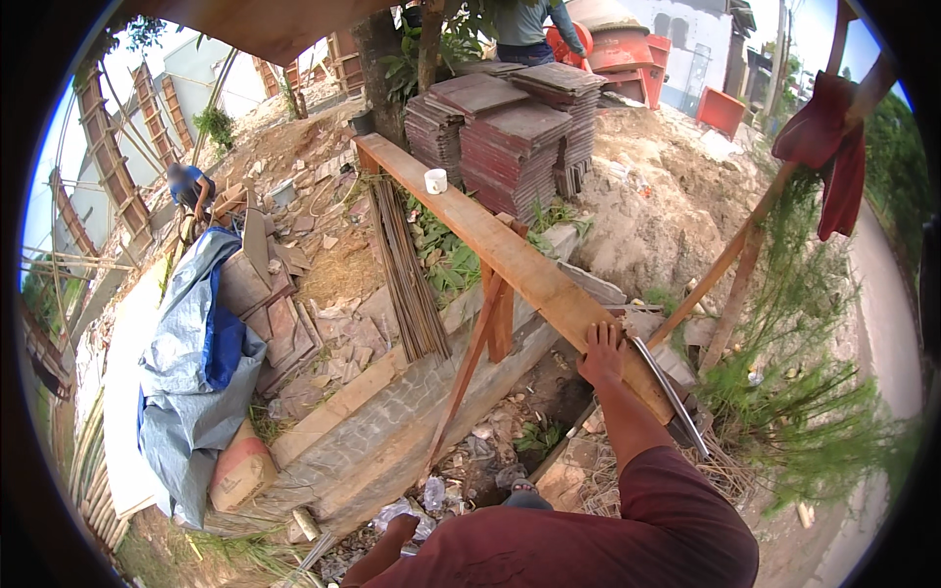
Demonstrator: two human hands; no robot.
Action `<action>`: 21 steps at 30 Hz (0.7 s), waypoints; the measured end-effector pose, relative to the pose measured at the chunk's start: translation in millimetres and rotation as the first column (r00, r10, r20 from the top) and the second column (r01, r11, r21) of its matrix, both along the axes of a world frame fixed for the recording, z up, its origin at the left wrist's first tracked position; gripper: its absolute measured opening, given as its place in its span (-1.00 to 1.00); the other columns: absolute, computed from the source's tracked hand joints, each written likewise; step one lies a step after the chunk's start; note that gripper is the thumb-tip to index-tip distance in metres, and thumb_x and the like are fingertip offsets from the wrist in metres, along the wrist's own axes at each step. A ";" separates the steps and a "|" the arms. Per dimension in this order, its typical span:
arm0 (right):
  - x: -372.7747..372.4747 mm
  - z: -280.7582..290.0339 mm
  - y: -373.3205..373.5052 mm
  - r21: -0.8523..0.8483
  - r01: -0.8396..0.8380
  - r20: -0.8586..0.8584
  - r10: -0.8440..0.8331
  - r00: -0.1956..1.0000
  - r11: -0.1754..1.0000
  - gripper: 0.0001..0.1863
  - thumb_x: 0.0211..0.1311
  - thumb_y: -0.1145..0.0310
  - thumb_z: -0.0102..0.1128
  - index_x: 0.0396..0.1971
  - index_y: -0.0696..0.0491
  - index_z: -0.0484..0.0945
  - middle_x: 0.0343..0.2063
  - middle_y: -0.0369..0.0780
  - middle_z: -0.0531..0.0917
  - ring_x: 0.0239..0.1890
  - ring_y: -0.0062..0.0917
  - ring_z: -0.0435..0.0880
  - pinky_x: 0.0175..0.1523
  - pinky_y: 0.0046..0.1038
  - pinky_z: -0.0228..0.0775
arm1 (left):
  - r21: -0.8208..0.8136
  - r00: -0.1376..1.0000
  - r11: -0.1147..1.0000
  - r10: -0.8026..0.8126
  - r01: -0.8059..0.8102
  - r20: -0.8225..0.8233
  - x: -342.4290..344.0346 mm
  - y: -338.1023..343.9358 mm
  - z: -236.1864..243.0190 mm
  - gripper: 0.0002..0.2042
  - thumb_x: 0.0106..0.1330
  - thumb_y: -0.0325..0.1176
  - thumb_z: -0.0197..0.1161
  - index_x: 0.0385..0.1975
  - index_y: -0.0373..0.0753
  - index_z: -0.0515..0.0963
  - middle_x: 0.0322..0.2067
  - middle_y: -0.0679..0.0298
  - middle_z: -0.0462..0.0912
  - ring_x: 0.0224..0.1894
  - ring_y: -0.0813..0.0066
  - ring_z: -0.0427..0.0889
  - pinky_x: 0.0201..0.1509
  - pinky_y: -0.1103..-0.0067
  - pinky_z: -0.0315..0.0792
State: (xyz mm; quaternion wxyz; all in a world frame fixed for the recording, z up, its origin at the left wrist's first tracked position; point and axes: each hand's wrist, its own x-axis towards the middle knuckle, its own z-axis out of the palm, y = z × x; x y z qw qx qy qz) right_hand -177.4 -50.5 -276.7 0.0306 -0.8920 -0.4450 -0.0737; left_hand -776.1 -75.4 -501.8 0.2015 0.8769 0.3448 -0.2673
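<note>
A long wooden plank [490, 240] runs diagonally on a timber support, from the tree at the far end down to near me. On its near end rests my right hand [601, 355], palm down with fingers stretched out and apart. Just right of that hand, silver metal bars [671, 397] lie along the plank's edge. My left hand [400, 529] hangs low at the bottom, away from the plank, above clear plastic litter [434, 493]; its fingers do not show clearly. Farther up the plank stands a small white cup-like container [436, 180].
Thin steel rods [405, 274] lean left of the plank. Stacked reddish tiles [520, 127] stand beyond it, near a red-orange mixer [613, 39] and a standing person. A blue-grey tarp [201, 392] lies left; another person crouches behind it. A dark red cloth [828, 147] hangs right.
</note>
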 end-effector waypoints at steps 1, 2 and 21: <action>0.0 -0.2 -0.1 0.004 0.000 0.002 0.000 1.000 1.000 -0.10 0.02 0.05 0.26 0.31 0.00 0.01 0.33 -0.17 0.04 0.39 -0.27 -0.07 0.35 -0.04 -0.08 | -0.002 1.000 1.000 0.015 -0.015 0.014 -0.2 -0.1 -1.6 -0.84 0.08 -0.40 0.15 -0.33 -0.20 0.56 -0.29 0.03 0.62 -0.16 0.06 0.60 -0.22 0.24 0.50; 0.0 -0.4 -0.5 0.011 -0.002 -0.004 0.002 1.000 1.000 -0.11 0.02 0.05 0.26 0.31 0.00 0.02 0.33 -0.17 0.04 0.39 -0.27 -0.07 0.34 -0.04 -0.08 | 0.009 1.000 1.000 0.002 -0.002 0.026 -0.9 -0.4 -2.8 -0.84 0.08 -0.40 0.14 -0.34 -0.20 0.56 -0.29 0.03 0.62 -0.16 0.06 0.60 -0.22 0.24 0.50; -1.3 7.1 -2.9 0.033 -0.033 -0.004 0.033 0.999 0.999 -0.16 0.02 0.14 0.21 0.31 -0.01 0.04 0.32 -0.17 0.06 0.39 -0.28 -0.05 0.34 -0.02 -0.10 | -0.018 1.000 1.000 0.022 -0.021 0.002 -2.7 -1.0 -9.2 -0.86 0.10 -0.41 0.11 -0.36 -0.20 0.56 -0.26 0.01 0.61 -0.16 0.04 0.60 -0.21 0.25 0.51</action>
